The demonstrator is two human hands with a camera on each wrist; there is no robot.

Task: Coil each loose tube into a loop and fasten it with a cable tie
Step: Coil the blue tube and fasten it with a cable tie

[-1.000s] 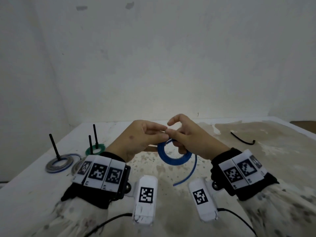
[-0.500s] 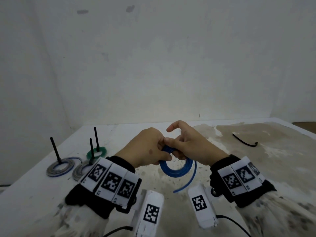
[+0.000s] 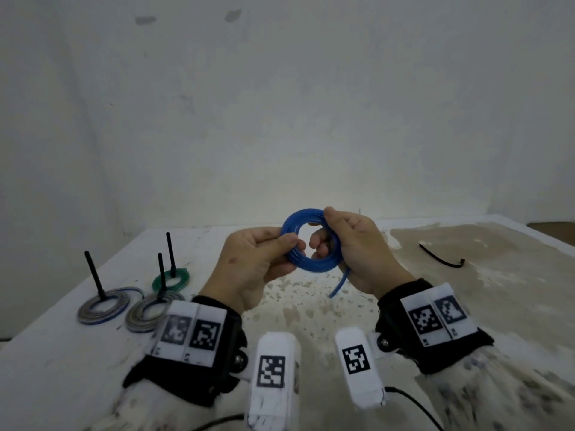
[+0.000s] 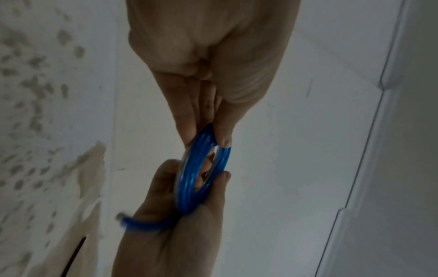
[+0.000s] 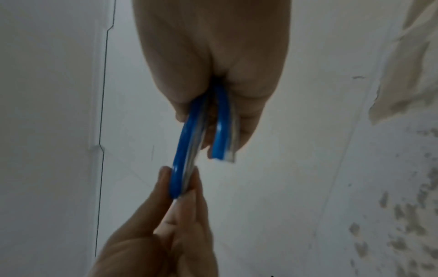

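Note:
A blue tube [image 3: 306,262] wound into a loop of several turns hangs upright in the air above the table. My left hand [image 3: 291,244] pinches the loop's left side between thumb and fingers [image 4: 187,135]. My right hand [image 3: 323,231] grips its right side, thumb on top and fingers through the middle. A short free end [image 3: 339,284] of the tube sticks out below my right palm. In the left wrist view the blue tube [image 4: 196,172] shows edge-on between both hands. In the right wrist view the blue tube [image 5: 184,150] runs from my palm to the other hand.
A loose black cable tie [image 3: 441,259] lies on the stained table [image 3: 311,306] at the right. At the left lie a green coil [image 3: 171,279] and two grey coils [image 3: 101,306] [image 3: 152,309], each with a black cable tie tail standing up. A white wall stands behind the table.
Both hands have raised the blue coil from low over the table and turned it upright. The loose tail is shorter now, and the hands have spread to opposite sides of the loop.

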